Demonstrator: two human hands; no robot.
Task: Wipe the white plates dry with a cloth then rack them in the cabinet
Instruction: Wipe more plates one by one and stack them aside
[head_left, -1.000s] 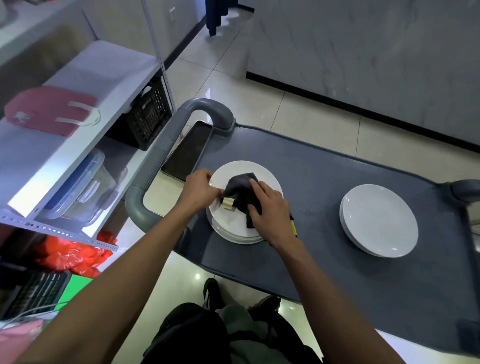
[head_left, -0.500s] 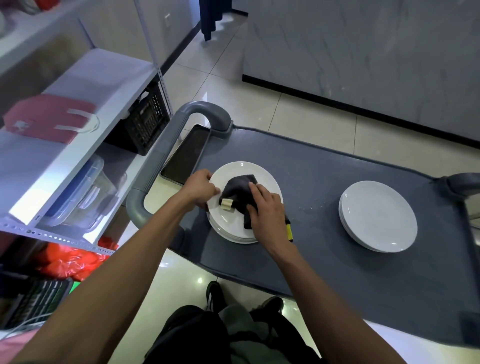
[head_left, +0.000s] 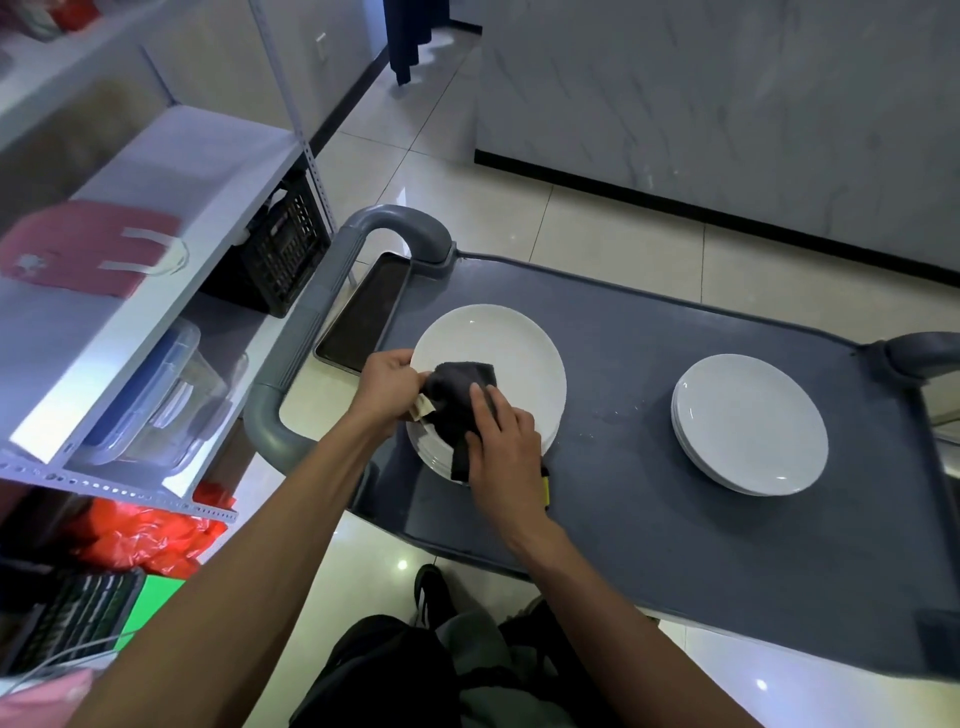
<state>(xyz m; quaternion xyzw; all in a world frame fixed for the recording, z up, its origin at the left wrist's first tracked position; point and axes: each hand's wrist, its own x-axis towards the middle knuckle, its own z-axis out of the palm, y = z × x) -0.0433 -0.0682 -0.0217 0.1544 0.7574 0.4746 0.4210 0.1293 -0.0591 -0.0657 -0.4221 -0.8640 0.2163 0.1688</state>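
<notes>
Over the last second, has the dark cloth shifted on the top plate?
Yes. The dark cloth has slid toward the plate's near-left rim, under the right hand; more bare top plate shows on the far side.

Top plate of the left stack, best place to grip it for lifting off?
Judging from this view, the far rim of the top plate: bare and overhanging the plates beneath. The left hand pinches its near-left edge, and the right hand presses the dark cloth onto the centre.
</notes>
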